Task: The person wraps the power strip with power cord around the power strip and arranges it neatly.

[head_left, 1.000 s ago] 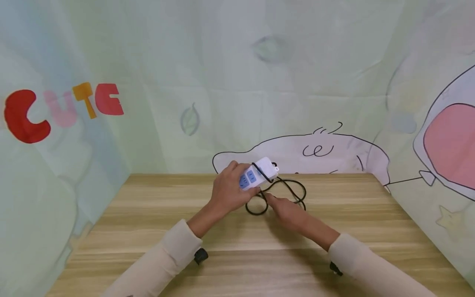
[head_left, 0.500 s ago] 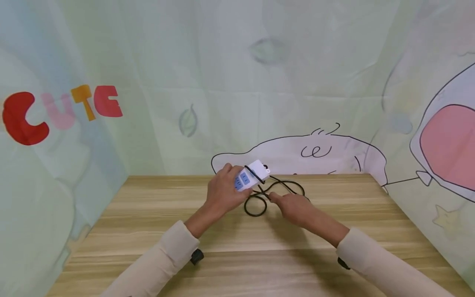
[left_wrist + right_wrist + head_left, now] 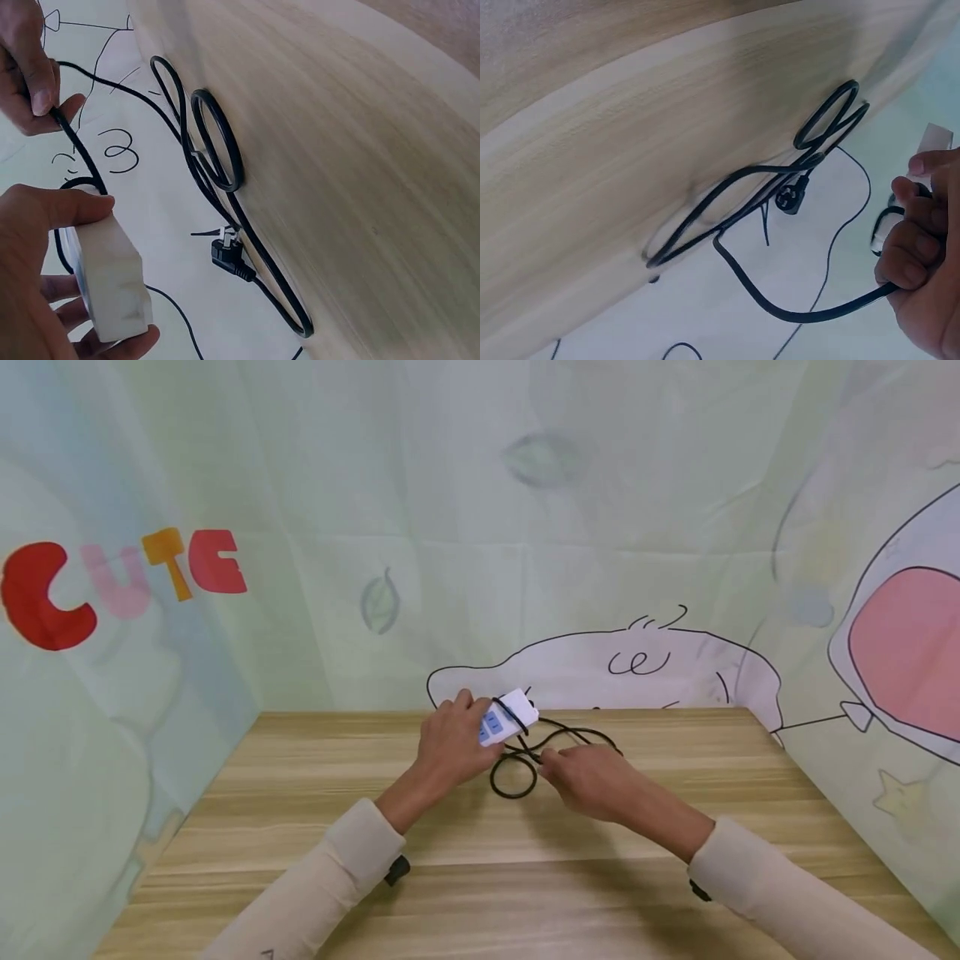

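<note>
Now the right hand pinches the black cord just right of the power strip, fingers closed on it, and its forearm has swung slightly outward. Left of the strip's middle, the left hand grips it above the bench, slightly lower than 1 second ago. That likely keeps the wrap over the strip snug. Past the strip, loose loops and the plug remain unwrapped.

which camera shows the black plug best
The left wrist view: the black plug appears side-on there, its metal prongs bright and distinct. The right wrist view shows it more end-on, prongs harder to pick out. In the head view I cannot make it out.
</note>
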Demonstrator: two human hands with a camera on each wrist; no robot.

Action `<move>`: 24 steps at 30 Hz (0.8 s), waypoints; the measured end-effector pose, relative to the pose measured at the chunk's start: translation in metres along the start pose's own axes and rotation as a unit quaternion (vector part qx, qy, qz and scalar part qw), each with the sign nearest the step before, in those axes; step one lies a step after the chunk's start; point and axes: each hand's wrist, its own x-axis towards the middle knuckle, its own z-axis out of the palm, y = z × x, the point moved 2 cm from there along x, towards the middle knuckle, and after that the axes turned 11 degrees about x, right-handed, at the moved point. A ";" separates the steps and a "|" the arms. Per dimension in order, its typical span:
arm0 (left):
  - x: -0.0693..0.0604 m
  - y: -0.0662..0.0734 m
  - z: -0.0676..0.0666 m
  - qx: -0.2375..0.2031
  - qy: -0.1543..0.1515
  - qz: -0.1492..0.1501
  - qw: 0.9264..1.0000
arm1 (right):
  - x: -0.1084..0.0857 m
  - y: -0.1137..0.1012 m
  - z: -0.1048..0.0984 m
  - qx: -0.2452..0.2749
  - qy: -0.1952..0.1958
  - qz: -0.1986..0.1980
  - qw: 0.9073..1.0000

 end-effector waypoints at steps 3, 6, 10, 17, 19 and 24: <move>0.000 0.002 0.000 0.010 -0.012 0.010 1.000 | 0.001 -0.004 -0.003 -0.023 0.013 -0.035 0.999; -0.001 0.003 0.000 0.021 -0.018 0.022 0.999 | 0.002 -0.005 -0.005 -0.061 0.039 -0.075 0.995; -0.002 0.004 0.002 0.029 -0.028 0.046 0.998 | 0.003 -0.003 -0.006 -0.104 0.077 -0.121 0.984; -0.006 0.004 0.006 0.007 -0.068 0.103 0.992 | 0.008 0.007 -0.011 -0.100 0.107 -0.144 0.979; -0.007 0.004 0.007 -0.005 -0.066 0.124 0.990 | 0.010 0.010 -0.013 -0.081 0.111 -0.141 0.980; -0.009 0.005 0.004 -0.019 -0.058 0.170 0.983 | 0.014 0.017 -0.014 -0.011 0.094 -0.125 0.988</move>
